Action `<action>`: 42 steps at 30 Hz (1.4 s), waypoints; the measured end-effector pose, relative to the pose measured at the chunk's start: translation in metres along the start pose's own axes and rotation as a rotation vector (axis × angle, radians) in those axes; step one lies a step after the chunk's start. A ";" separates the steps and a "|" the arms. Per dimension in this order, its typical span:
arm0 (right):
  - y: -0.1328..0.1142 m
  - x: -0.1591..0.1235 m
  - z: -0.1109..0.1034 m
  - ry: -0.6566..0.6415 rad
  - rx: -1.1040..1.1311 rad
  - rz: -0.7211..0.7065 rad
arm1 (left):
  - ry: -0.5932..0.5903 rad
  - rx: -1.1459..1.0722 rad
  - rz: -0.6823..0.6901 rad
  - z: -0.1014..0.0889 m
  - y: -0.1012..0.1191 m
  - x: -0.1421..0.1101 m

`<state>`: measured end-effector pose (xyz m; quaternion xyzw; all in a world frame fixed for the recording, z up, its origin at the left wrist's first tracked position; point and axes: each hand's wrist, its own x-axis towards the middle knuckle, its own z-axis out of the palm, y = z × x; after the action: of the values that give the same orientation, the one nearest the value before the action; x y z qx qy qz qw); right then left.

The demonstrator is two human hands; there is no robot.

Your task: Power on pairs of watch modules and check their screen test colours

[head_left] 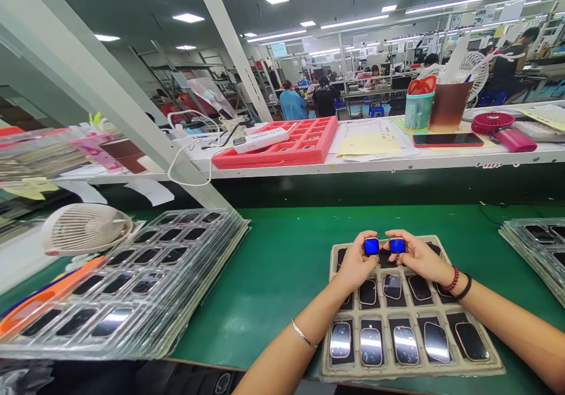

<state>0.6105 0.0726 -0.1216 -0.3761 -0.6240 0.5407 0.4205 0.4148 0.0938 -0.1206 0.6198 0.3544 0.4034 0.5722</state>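
My left hand (359,261) pinches a small smartwatch body (371,246) whose screen glows blue. In my right hand (415,255) is a second smartwatch body (398,245), also lit blue, held level with the first and slightly apart from it. Both hands are over the back row of a beige moulded tray (384,314). Its compartments hold several dark-screened watch bodies with gold-coloured rims, such as the watch (405,345) in the front row. My hands and wrists hide part of the back rows.
Stacked clear plastic trays (176,289) of watches stand left, with a white fan (86,229) and an orange-handled tool (48,295) beside them. Another tray stack (536,248) is at right. A shelf behind carries a red foam tray (273,158), papers, cups and a phone (448,140).
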 end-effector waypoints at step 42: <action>-0.010 0.000 -0.002 -0.038 -0.024 0.028 | 0.002 -0.056 -0.013 0.000 0.010 -0.002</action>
<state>0.6120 0.0720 -0.1119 -0.3794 -0.6330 0.5460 0.3967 0.4137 0.0916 -0.1108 0.6010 0.3476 0.4099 0.5915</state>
